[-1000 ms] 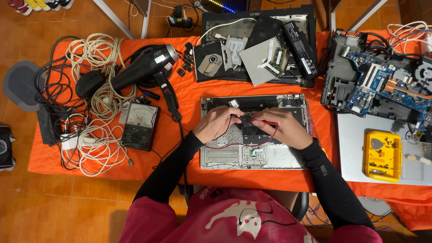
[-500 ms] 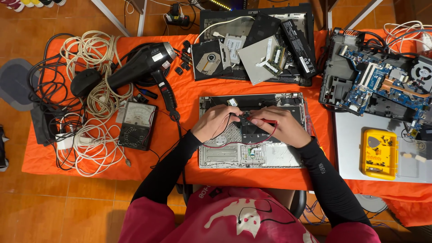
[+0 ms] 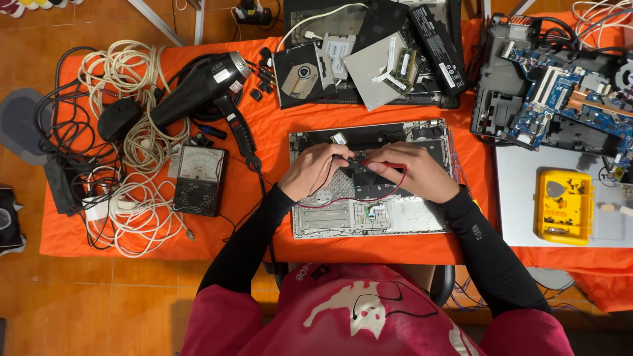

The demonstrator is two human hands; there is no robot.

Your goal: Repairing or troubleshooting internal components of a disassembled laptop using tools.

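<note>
- Orange cloth (image 3: pixel 264 217) covers the table, over a brown tile floor.
- Left hand (image 3: pixel 315 170) pinches a black probe (image 3: pixel 343 159); right hand (image 3: pixel 412 173) grips a red probe (image 3: pixel 386 165). Both tips meet over the open laptop base (image 3: pixel 369 214), at the table's near edge.
- Red lead (image 3: pixel 349 201) loops between the wrists.
- Meter (image 3: pixel 198 179) lies left, beside a black hair dryer (image 3: pixel 198 86) and coiled cables (image 3: pixel 132 198).
- Yellow box (image 3: pixel 564 206), rectangular, sits on a grey lid (image 3: pixel 521 198) at right.
- White-labelled battery (image 3: pixel 438 46) lies behind.
- Blue board (image 3: pixel 560 92) is cut off at right; what the probe tips touch is too small to tell.
</note>
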